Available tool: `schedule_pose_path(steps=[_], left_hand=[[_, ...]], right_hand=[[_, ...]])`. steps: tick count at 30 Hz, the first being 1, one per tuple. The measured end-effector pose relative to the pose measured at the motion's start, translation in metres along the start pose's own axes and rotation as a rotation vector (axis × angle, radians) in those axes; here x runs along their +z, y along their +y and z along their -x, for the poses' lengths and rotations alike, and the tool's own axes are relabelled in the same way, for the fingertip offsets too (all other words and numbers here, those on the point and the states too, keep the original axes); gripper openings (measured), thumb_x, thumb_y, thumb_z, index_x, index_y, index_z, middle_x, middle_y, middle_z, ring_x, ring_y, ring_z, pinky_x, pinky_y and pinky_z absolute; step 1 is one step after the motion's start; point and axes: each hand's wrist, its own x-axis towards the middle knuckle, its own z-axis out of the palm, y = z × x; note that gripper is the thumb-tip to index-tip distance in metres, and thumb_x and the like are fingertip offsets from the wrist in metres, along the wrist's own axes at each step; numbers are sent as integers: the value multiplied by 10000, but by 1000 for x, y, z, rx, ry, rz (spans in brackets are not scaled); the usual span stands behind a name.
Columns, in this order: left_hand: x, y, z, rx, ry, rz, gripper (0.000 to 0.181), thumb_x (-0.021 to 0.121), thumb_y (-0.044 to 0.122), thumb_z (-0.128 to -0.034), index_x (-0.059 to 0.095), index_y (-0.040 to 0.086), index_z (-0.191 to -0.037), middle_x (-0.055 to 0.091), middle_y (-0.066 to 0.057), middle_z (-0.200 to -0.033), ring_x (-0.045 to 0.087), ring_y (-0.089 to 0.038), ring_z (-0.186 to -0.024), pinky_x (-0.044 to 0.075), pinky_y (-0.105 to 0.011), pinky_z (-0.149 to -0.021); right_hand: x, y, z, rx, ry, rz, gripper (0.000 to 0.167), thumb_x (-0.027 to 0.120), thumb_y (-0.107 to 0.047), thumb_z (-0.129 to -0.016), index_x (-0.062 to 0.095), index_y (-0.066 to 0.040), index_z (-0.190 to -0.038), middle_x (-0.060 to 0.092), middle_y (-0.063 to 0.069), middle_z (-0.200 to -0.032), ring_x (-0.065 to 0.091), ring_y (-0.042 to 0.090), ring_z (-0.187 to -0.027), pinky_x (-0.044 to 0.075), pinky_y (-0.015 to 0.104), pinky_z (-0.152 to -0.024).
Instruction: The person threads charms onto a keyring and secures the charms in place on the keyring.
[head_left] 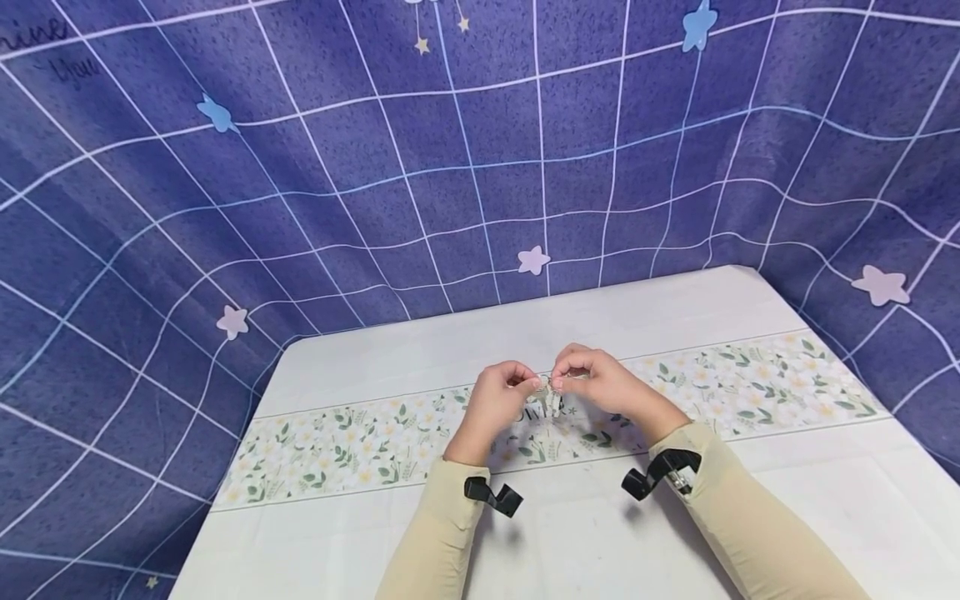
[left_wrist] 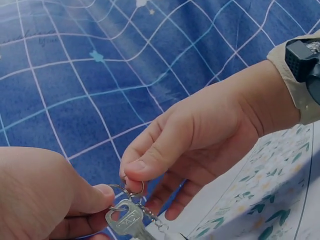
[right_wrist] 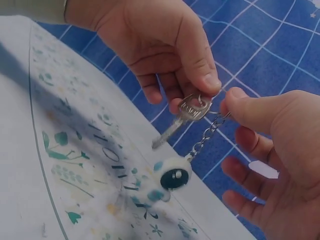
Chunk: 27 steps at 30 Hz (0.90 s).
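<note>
A silver key (right_wrist: 192, 111) hangs from a thin metal ring (left_wrist: 119, 188) that my left hand (head_left: 495, 406) pinches between thumb and fingers. Close beside it, my right hand (head_left: 603, 385) grips the ring end of a keychain (right_wrist: 202, 140), thumb against finger. From its link chain dangles a small white figure (right_wrist: 175, 175) with a dark, rounded front. The rings meet between the two thumbs, and whether they are linked cannot be told. Both hands are raised above the table, fingertips nearly touching. Part of each ring is hidden by the fingers.
Below the hands is a white table (head_left: 585, 533) with a printed band of flowers (head_left: 360, 450) and lettering across it. A blue curtain (head_left: 360, 192) with a white grid and stars surrounds the table's back and sides. Black camera mounts (head_left: 492, 495) sit on both wrists.
</note>
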Motion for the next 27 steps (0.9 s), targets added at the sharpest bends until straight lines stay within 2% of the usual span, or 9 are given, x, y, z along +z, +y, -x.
schedule_pose_path(steps=[3, 11, 18, 27], left_hand=[[-1, -3, -2, -18, 3, 58, 118, 703, 142, -943, 715, 83, -841, 667, -8, -775, 559, -135, -693, 463, -313, -651], [-2, -4, -1, -54, -8, 155, 106, 703, 115, -936, 712, 36, -866, 659, -10, -780, 561, -129, -732, 449, -293, -671], [-1, -4, -1, -53, -19, 154, 107, 700, 106, -940, 710, 27, -868, 648, 1, -772, 550, -124, -721, 444, -283, -657], [-3, -3, -1, -55, -24, 147, 118, 702, 118, -942, 710, 28, -867, 657, -7, -783, 557, -127, -729, 445, -280, -661]], right_hand=[[1, 2, 0, -37, 4, 12, 19, 722, -34, -912, 717, -47, -899, 609, 88, -981, 538, 204, -950, 446, 322, -834], [5, 10, 1, -101, 4, -54, 49, 662, 21, -940, 684, 51, -971, 629, 137, -1004, 579, 162, -973, 503, 263, -907], [6, 14, 2, -63, 12, -98, 44, 662, 41, -932, 677, 72, -961, 619, 180, -997, 583, 152, -935, 512, 252, -881], [6, 13, 0, -80, 7, -36, 55, 689, 30, -919, 702, -9, -955, 676, 144, -1025, 620, 204, -995, 502, 260, -947]])
